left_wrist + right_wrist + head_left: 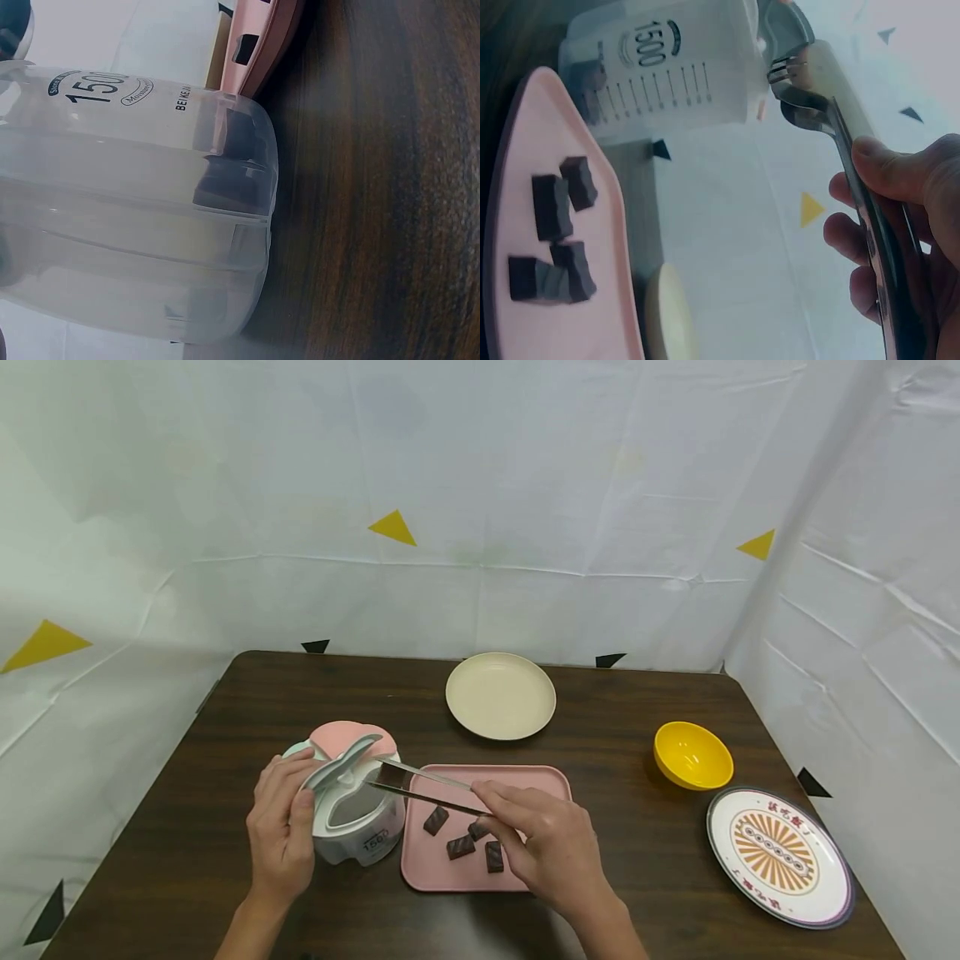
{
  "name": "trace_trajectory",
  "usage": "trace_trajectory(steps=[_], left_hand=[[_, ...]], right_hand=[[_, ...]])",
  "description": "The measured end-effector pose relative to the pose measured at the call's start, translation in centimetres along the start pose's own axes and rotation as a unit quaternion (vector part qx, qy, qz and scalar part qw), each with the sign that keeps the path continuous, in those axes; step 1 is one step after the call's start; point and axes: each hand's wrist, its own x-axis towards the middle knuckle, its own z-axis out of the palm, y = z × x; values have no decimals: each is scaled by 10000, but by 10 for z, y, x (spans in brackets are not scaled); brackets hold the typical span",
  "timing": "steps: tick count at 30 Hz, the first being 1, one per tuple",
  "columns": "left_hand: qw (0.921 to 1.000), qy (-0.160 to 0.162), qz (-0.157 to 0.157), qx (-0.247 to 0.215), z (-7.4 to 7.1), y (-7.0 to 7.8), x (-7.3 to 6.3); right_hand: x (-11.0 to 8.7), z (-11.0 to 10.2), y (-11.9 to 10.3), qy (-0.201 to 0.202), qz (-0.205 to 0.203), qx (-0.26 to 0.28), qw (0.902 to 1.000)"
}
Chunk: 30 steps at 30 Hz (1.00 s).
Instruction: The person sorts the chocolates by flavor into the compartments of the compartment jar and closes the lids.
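My left hand (281,827) holds up the grey flap lid (341,766) of a see-through storage container (360,835), thumb in front and fingers behind. Dark pieces (236,184) lie at the container's bottom in the left wrist view. With my right hand (551,843) I grip metal tongs (442,795), whose tips reach over the opened compartment. Between the tips sits a dark brown block (392,774), resembling chocolate. Several similar dark blocks (461,847) rest on the pink tray (420,875) beside the container, under the right hand and tongs.
Behind the tray stands a cream plate (501,696). To the right are a yellow bowl (693,756) and a white patterned plate (780,857) near the table's right edge. White sheeting (480,485) hangs behind the dark wooden table (600,718).
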Motion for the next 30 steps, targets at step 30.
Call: trace_trajectory(steps=[30], left_hand=[[10000, 55, 65, 28, 0, -2, 0]], right_hand=[[6, 6, -9, -361, -548, 157, 9977]])
